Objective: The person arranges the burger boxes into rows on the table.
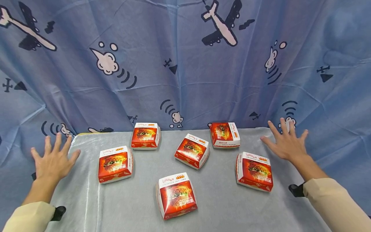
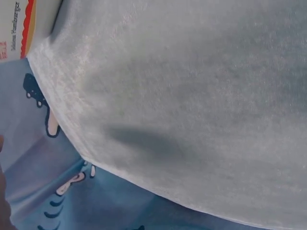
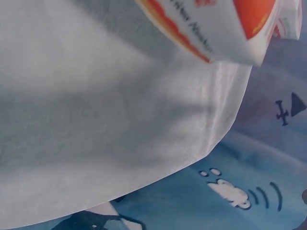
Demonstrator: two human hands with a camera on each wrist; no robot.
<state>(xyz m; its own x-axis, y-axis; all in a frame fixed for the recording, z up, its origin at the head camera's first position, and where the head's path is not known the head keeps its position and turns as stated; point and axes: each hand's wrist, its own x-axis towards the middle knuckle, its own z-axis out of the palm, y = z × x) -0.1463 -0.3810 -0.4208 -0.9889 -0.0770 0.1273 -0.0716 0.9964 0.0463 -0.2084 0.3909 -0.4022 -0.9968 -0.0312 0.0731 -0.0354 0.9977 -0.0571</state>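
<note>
Several red and white hamburger boxes, all closed, stand spread over a grey cloth-covered table (image 1: 127, 206). My left hand (image 1: 53, 159), fingers straight and spread, is over the table's left edge, holding nothing. Nearest to it is the left hamburger box (image 1: 115, 164), a clear gap away. On the other side my right hand (image 1: 288, 141) is likewise spread and holds nothing, above the right edge. The right hamburger box (image 1: 255, 171) is closest to that hand, not touching it. Box sides show at the upper corners of both wrist views; only slivers of the hands appear there.
One hamburger box (image 1: 177, 196) stands at the front middle, another (image 1: 192, 150) behind it. Two more, a back left box (image 1: 145, 136) and a back right box (image 1: 224, 135), are near the far edge. A blue curtain (image 1: 145, 48) with printed airplanes hangs behind and beside the table.
</note>
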